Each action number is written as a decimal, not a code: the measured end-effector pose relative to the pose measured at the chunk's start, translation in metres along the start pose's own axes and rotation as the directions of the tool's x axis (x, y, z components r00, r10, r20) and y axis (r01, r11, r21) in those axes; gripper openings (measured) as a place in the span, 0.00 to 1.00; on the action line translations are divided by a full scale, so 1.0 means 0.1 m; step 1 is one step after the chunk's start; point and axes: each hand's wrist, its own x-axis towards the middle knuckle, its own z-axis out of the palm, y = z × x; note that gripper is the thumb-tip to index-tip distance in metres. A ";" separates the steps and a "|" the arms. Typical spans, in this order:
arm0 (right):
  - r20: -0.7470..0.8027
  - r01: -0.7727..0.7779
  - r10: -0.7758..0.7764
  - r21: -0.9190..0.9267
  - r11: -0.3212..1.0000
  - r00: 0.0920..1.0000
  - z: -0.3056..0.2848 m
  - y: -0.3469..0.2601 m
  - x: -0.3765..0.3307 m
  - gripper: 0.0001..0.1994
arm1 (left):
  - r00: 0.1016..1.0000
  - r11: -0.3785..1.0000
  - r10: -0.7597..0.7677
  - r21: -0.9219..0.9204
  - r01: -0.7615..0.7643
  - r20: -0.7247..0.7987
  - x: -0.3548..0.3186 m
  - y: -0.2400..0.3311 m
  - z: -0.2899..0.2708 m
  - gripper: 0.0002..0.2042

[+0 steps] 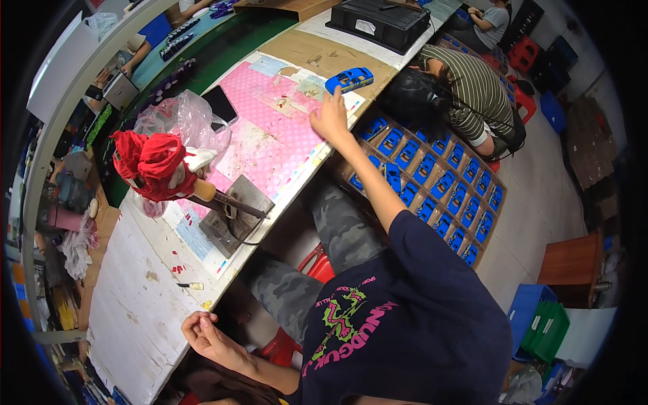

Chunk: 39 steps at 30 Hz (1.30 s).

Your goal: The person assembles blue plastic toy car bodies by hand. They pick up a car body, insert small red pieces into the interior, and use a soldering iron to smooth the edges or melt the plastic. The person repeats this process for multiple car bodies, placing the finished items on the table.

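Observation:
My right hand [331,120] reaches across the bench. Its index fingertip is at the near end of a blue toy car body [349,79], with thumb and finger apart and no grip around it. My left hand [210,339] is raised by the bench's front edge with its fingers curled together. A tiny dark red bit shows at the fingertips, too small to name. Between the hands, a bundle wrapped in red cloth [154,164] stands on the bench. Beside it, a tan handle with a metal rod [233,202] extends over a grey metal plate [236,226].
Trays of blue car bodies [435,185] stand right of my arm, near a bent-over person in a striped shirt [472,94]. On the bench are a black phone [221,106], clear plastic bag [182,121], small tube [191,286], red scraps and a black case [379,23].

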 end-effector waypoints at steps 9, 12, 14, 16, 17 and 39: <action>-0.283 -0.093 0.031 -0.207 0.974 0.959 -0.12 0.30 0.44 0.33 | 0.999 1.000 -0.018 0.013 0.018 -0.034 -0.05 0.02 0.02 0.05; -0.242 -0.034 -0.031 -0.258 0.966 0.970 -0.12 0.25 0.36 0.30 | 0.999 1.000 -0.031 -0.007 0.031 -0.009 -0.04 -0.04 0.05 0.05; -0.145 -0.022 -0.017 -0.259 0.966 0.989 -0.15 0.04 0.25 0.28 | 1.000 1.000 -0.018 -0.016 0.019 0.010 -0.04 -0.04 0.08 0.05; -0.148 0.060 -0.111 -0.316 0.947 0.983 -0.16 -0.17 0.08 0.25 | 1.000 1.000 -0.024 -0.012 0.024 -0.004 -0.04 -0.03 0.11 0.05; -0.047 0.090 -0.107 -0.286 0.954 0.993 -0.24 -0.26 0.06 0.27 | 1.000 1.000 -0.026 -0.008 0.026 -0.012 -0.04 -0.02 0.12 0.05; -0.068 0.229 -0.264 0.726 0.649 0.962 -1.50 -0.38 -1.37 0.37 | 0.951 0.970 -0.056 -0.209 0.124 0.303 -0.28 0.16 0.59 0.05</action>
